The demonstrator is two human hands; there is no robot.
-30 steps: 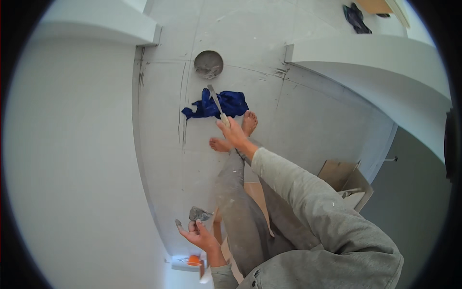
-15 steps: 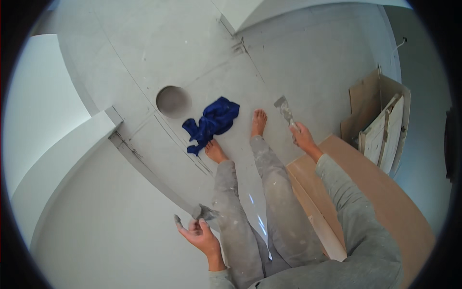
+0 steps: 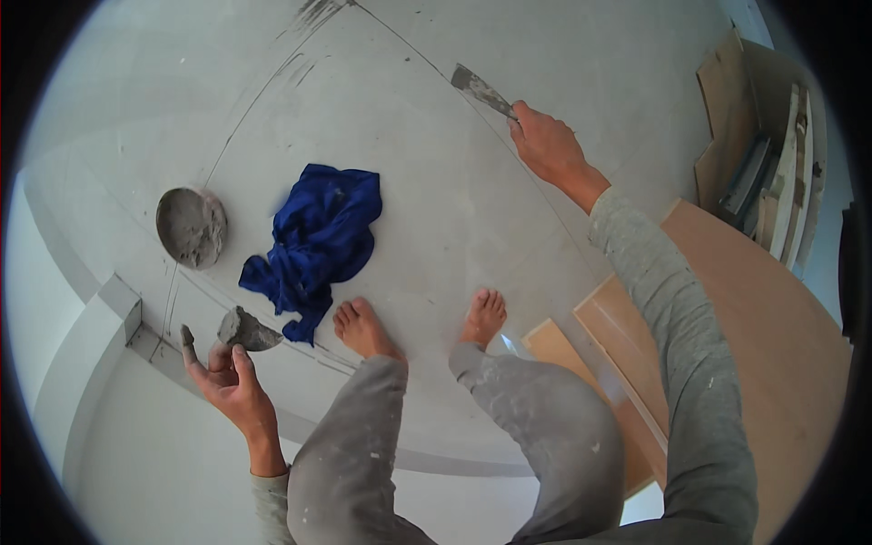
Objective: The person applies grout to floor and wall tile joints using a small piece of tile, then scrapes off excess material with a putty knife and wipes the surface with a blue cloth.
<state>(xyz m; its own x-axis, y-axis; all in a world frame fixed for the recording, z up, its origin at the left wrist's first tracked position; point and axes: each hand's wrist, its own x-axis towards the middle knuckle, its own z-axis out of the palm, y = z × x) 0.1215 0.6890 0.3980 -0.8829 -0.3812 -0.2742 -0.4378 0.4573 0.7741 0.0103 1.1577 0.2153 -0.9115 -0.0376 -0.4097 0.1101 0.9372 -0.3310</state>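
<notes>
My left hand (image 3: 234, 391) is at lower left, palm up, gripping a flat piece (image 3: 259, 338) loaded with grey paste (image 3: 232, 327); a fingertip is coated in it too. My right hand (image 3: 551, 147), at upper right, holds a putty knife (image 3: 477, 89) by its handle, its blade smeared grey and pointing up-left. Above my left hand, a round bowl of grey paste (image 3: 191, 227) sits on the pale tiled floor (image 3: 436, 209). A crumpled blue cloth (image 3: 322, 222) lies beside the bowl, just ahead of my bare left foot (image 3: 363, 329).
Tan boards (image 3: 745, 345) are at my right, with a cardboard box (image 3: 722, 118) holding narrow panels at upper right. A pale wall with a stepped edge (image 3: 86, 363) runs along the lower left. My bare right foot (image 3: 483, 316) is on the floor.
The view has turned, so the bowl and cloth appear further left and larger. My right arm has swung out to the right and forward with the knife. My left hand keeps its hold.
</notes>
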